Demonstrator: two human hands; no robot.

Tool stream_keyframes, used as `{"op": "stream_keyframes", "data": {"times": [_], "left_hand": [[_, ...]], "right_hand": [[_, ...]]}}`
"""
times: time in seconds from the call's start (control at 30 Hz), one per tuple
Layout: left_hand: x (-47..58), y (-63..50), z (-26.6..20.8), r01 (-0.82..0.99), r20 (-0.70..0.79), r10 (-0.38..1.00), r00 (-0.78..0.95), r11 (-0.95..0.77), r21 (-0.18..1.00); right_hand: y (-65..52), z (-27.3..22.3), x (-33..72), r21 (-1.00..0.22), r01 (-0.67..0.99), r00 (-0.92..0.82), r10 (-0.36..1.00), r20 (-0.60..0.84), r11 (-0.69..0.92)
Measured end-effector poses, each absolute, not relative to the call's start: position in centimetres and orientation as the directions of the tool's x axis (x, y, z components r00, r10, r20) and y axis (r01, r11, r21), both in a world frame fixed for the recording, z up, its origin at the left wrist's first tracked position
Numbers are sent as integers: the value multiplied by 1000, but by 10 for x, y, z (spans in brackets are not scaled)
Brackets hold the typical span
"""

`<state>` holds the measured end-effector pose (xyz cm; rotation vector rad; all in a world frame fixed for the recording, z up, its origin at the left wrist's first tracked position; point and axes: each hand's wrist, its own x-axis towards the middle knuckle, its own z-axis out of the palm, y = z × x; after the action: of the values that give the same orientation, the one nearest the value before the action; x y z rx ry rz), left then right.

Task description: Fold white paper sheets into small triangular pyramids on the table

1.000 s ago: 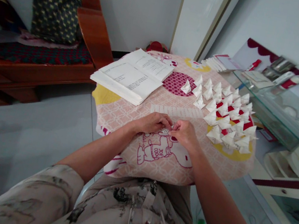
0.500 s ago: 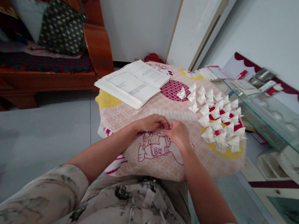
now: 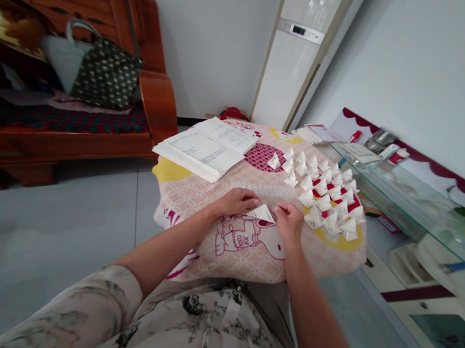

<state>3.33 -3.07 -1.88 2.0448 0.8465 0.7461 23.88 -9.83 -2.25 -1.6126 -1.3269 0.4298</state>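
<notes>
A small white piece of paper (image 3: 262, 212), folded into a triangle, is between my two hands, just above the near part of the cloth-covered table (image 3: 238, 265). My left hand (image 3: 236, 202) has its fingers closed at the paper's left side. At the right corner, my right hand (image 3: 290, 222) is pinched, with thumb and forefinger together. Both hands hide the paper's ends. To the right of my right hand stand several folded white paper pieces (image 3: 324, 202) with pointed tips, set close together in rows.
An open book (image 3: 207, 148) lies at the table's far left. Behind my hands is a pale strip (image 3: 272, 193). A glass shelf (image 3: 418, 195) with small items runs along the right. On the left stands a wooden bench (image 3: 158, 107) with a dark patterned bag (image 3: 108, 74).
My hands have moved apart, the right one to the right, and the folded triangle now shows between them. The camera view has tilted upward.
</notes>
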Motion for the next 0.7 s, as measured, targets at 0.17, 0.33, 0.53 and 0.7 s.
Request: {"op": "stream_keyframes", "data": {"times": [0.17,0.33,0.53,0.7], "left_hand": [[40,-41,-16,389,220,766,604,-525,757],[46,-46,-16,468,200,761,617,-559,684],[46,-49,-16,388,217,744,632,-546,743],[44,-53,-18,110,208,813,544,-315,943]], "right_hand": [[-101,-27,236,-849,510,176,949,262,140],[-99,-32,240,-896,422,143,965,218,140],[-101,-29,237,-972,214,186,973,137,96],[-103,-27,236,-993,82,214,972,96,80]]}}
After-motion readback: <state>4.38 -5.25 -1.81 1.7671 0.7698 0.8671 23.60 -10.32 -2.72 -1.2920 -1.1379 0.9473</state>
